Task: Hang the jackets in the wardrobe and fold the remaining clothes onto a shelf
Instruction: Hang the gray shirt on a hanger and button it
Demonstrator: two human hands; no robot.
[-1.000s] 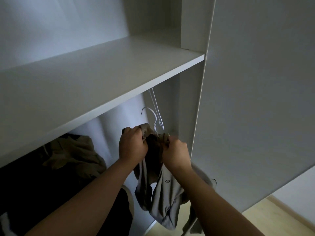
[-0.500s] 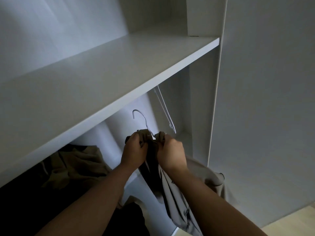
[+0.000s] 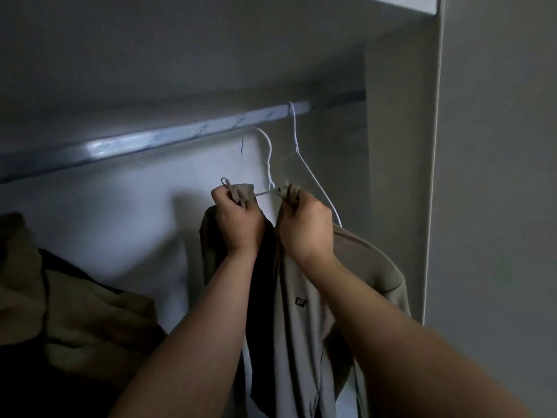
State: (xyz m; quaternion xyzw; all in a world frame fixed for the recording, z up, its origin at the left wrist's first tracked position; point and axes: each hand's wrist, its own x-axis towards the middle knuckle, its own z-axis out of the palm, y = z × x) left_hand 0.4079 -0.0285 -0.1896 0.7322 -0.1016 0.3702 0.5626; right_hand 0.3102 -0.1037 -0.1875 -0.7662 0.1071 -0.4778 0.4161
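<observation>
**Status.** The left hand (image 3: 238, 221) and the right hand (image 3: 304, 227) are raised side by side below the rail (image 3: 150, 143), almost touching. Each is clamped on one side of the collar of the grey-beige jacket (image 3: 307, 327). Between them rises the neck of the white wire hanger (image 3: 269, 164) that carries the jacket.

**Position of the work.** The jacket hangs straight down from the hands, below the rail and toward its right end. One shoulder is spread over the hanger arm. The top of the hook sits right at the rail's lower edge. It appears not yet to be over the rail. A second, empty hanger (image 3: 294, 131) is hooked on the rail just to the right. A heap of other clothes (image 3: 90, 315) lies well below the rail's left part.

**Change.**
1. Half a second ago the hands worked lower, with the hook standing free well under the shelf. The hook has now come up to the rail.
2. The view has dropped below the shelf. The rail, hidden before, is now visible. Only an edge of the shelf (image 3: 401, 3) remains above it.
3. The grip on the collar is unchanged.

**Meaning.** Dressing the hanger looks finished. The step in hand is hooking it over the rail, left of the empty hanger.
</observation>
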